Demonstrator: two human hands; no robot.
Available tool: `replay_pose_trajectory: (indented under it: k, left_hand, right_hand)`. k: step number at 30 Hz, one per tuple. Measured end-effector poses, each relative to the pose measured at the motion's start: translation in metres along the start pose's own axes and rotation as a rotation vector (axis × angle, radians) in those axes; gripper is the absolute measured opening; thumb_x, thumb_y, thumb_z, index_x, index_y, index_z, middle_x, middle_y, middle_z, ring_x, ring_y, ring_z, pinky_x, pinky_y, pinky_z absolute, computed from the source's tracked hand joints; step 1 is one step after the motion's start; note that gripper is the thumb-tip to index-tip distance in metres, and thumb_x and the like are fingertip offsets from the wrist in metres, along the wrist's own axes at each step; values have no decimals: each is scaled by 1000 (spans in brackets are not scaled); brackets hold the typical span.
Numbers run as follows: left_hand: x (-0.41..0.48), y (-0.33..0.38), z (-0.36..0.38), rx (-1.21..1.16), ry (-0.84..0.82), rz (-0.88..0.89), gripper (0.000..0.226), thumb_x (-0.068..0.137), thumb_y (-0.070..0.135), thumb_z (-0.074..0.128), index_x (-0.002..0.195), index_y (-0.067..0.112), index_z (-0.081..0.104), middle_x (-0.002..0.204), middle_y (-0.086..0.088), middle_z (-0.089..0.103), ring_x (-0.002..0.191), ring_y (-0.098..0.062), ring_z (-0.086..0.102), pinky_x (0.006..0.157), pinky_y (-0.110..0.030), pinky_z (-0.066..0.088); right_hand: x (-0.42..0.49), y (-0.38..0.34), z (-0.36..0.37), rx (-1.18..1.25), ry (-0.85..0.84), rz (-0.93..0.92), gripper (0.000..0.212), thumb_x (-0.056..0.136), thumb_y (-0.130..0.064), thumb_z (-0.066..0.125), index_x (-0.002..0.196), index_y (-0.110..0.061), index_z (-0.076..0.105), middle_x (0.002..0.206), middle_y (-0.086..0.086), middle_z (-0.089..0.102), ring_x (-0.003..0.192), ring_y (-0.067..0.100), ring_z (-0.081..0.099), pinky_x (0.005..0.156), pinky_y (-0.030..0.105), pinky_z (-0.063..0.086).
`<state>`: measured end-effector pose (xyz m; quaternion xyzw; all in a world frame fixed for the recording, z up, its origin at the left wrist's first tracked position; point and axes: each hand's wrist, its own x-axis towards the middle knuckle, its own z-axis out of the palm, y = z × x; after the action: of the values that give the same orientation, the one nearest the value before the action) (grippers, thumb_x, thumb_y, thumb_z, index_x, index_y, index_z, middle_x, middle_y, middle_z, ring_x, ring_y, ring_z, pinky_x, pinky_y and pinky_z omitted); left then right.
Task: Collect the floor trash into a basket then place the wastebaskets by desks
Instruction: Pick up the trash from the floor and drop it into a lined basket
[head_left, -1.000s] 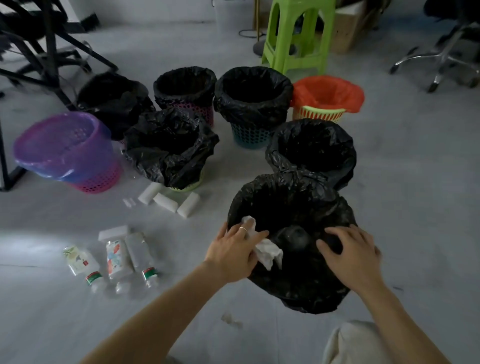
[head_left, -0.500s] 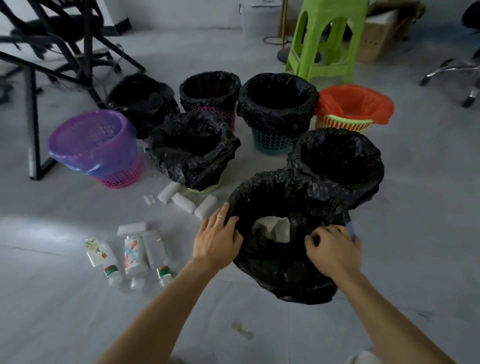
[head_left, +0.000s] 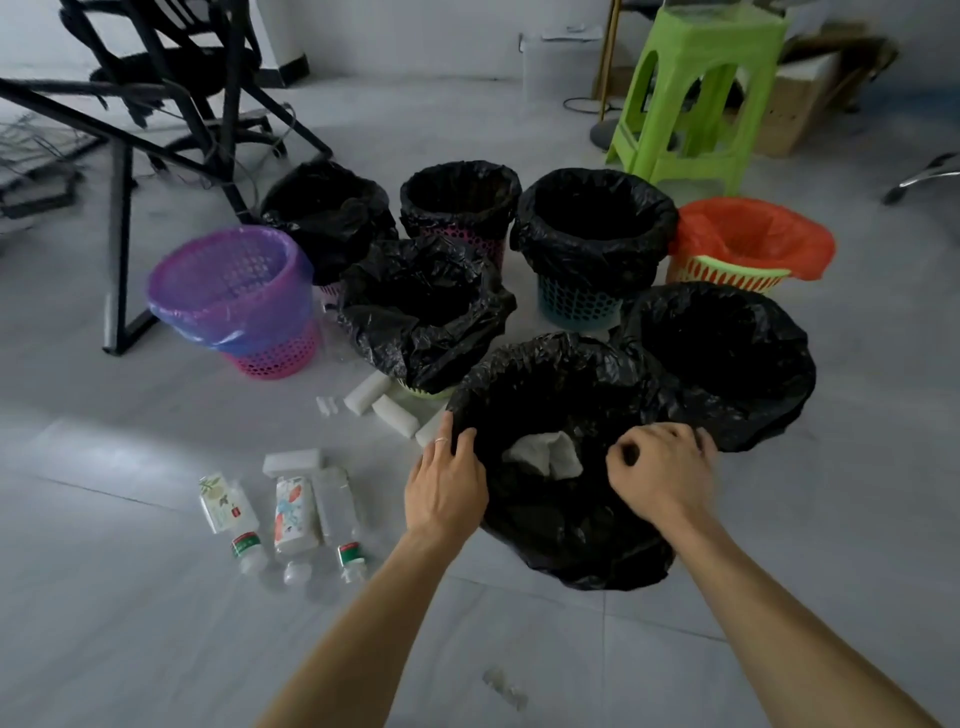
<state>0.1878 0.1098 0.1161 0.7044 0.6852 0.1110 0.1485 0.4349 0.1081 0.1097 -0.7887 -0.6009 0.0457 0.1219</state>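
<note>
- On the grey floor (head_left: 130, 597), at about eight o'clock from the nearest basket, three plastic bottles (head_left: 291, 519) lay side by side with a white block (head_left: 293, 461) just above them.
- At ten o'clock stood a purple-lined basket (head_left: 234, 301); white foam pieces (head_left: 382, 405) lay between it and the nearest basket.
- The left hand (head_left: 447, 488) rested on the near-left rim of the nearest black-lined basket (head_left: 566, 535), fingers spread and curled over the liner.
- A crumpled white tissue (head_left: 545, 454) sat inside that basket.
- The right hand (head_left: 662, 467) was curled nearly closed, pinching the liner at the near-right rim.
- At one o'clock sat an orange-lined basket (head_left: 753, 244), with a green stool (head_left: 701, 98) behind it.
</note>
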Motion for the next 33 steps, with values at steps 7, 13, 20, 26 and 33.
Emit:
replay_pose_trajectory:
  k: [7, 13, 20, 26, 33]
  left_hand:
    - [6, -54, -35, -29, 30, 2, 51, 98, 37, 41, 148, 33, 31, 143, -2, 50, 123, -28, 53, 94, -42, 47]
    - [-11, -192, -39, 55, -255, -406, 62, 92, 36, 49, 150, 29, 27, 140, -8, 51, 120, -33, 55, 94, -46, 51]
    - [-60, -307, 5, 70, -489, -610, 65, 92, 37, 51, 151, 25, 28, 140, -9, 45, 128, -30, 48, 99, -42, 48]
    - [-52, -332, 40, -34, -375, -574, 75, 92, 43, 55, 154, 30, 15, 140, -10, 49, 119, -31, 57, 89, -42, 52]
    - [-3, -340, 62, -92, -218, -425, 87, 92, 45, 57, 155, 42, -3, 143, -6, 41, 119, -30, 55, 81, -42, 51]
  right_hand:
    - [-40, -71, -8, 98, 124, -277, 22, 80, -46, 56, 84, -33, 75, 101, -18, 71, 116, 16, 58, 115, 55, 25]
    - [-80, -169, 18, 349, 170, -533, 20, 80, -40, 61, 89, -27, 72, 98, -12, 70, 105, 19, 61, 99, 48, 43]
    - [-105, -250, 125, 205, -406, -455, 44, 85, -55, 50, 117, -27, 62, 118, -4, 64, 114, 25, 56, 88, 38, 48]
    - [-106, -292, 218, 33, -758, -335, 76, 91, -52, 54, 155, -40, 14, 156, 10, 26, 133, 35, 41, 102, 41, 44]
    - [-85, -335, 275, -46, -747, -340, 83, 94, -58, 49, 152, -53, -10, 164, 15, -3, 126, 39, 49, 97, 46, 47]
